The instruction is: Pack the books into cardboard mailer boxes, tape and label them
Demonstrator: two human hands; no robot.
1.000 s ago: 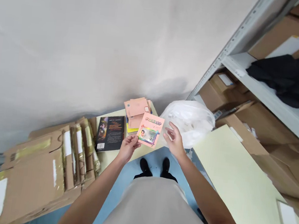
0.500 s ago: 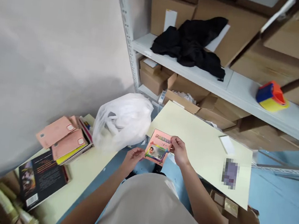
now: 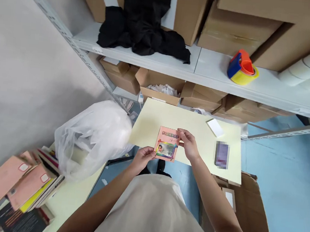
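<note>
Left hand [image 3: 142, 160] pinching the lower-left edge of a thin pink rectangular paper booklet [image 3: 167, 144], rainbow-framed photo on the cover. Right hand [image 3: 188, 144] gripping its upper-right edge, thumb and fingers. So 2 hands on 1 booklet, held flat-ish in front of the near edge of a smooth pale-yellow tabletop [image 3: 158, 113]. On that top, right side: flat white rectangular block [image 3: 215, 127] and a purple rectangular item [image 3: 222, 155], pixelated. Left: crinkled translucent white plastic bag [image 3: 97, 136], beside a stack of pink-covered booklets [image 3: 29, 186]. Beyond: grey metal shelf [image 3: 212, 63] with rumpled black cloth [image 3: 145, 26] and red-blue-yellow tape dispenser [image 3: 242, 69].
</note>
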